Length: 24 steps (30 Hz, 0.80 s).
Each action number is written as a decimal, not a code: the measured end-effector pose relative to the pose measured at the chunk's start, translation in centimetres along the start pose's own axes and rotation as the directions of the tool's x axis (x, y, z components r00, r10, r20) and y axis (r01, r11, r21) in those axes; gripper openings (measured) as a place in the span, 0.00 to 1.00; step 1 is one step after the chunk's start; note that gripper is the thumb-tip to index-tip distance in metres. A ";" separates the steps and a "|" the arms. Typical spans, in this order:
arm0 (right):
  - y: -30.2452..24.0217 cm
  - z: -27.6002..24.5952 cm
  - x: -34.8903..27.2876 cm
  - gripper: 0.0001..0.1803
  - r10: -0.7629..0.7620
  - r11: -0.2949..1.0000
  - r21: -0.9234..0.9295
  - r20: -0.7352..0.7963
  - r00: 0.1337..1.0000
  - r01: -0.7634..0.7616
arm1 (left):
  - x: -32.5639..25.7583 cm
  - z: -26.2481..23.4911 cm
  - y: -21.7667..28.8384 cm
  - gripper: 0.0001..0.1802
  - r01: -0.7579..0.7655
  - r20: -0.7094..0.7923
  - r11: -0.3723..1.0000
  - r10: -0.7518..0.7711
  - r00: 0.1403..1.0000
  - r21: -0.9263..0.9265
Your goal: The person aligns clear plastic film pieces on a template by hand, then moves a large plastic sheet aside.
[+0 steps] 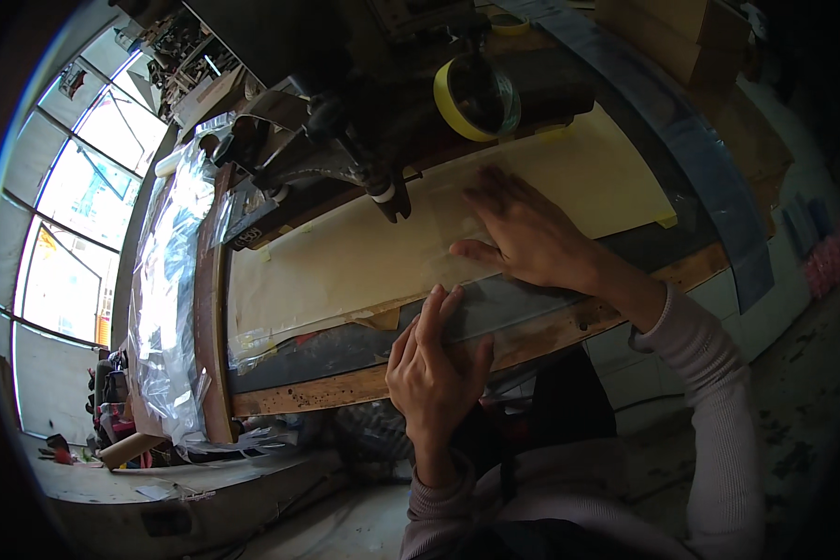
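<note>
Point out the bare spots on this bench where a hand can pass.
Bare: cream sheet between the left hand and the black machine. Also right of the right hand, below the yellow tape roll. Crowded: crumpled plastic film along the left edge.

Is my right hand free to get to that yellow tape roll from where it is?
Probably yes: the right hand lies flat on the clear sheet, and nothing stands between it and the yellow tape roll.

On the worktop [299, 392] a paper sheet [345, 261] lies under a clear film [495, 201]; the right hand [523, 233] rests on it, the left hand [436, 364] at the near edge, a tape roll [474, 96] behind, crumpled plastic [173, 280] along the left edge
</note>
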State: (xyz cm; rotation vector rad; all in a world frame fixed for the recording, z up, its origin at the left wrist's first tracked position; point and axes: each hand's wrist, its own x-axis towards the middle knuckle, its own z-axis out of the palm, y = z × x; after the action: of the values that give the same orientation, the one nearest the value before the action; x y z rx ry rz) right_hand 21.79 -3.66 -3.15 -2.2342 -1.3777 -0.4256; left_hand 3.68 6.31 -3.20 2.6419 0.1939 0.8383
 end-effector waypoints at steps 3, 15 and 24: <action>-0.3 -0.4 0.2 0.37 0.008 1.000 0.010 0.021 1.000 -0.008 | 0.0 -0.1 -0.1 0.39 -0.002 0.006 1.000 0.002 1.000 -0.001; 0.0 -0.3 -0.1 0.38 0.000 1.000 -0.027 0.005 1.000 0.001 | 0.2 0.1 0.3 0.36 -0.009 -0.046 1.000 0.009 0.999 0.004; 0.2 -0.2 -0.3 0.39 0.010 0.996 -0.087 0.022 1.000 -0.008 | 0.4 0.8 0.6 0.36 0.015 -0.095 1.000 -0.012 0.995 0.027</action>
State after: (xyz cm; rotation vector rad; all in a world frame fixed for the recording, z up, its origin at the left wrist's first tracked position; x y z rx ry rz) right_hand 21.85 -4.08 -3.15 -2.3203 -1.3840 -0.4670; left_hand 4.48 5.66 -3.34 2.6251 0.2493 0.9641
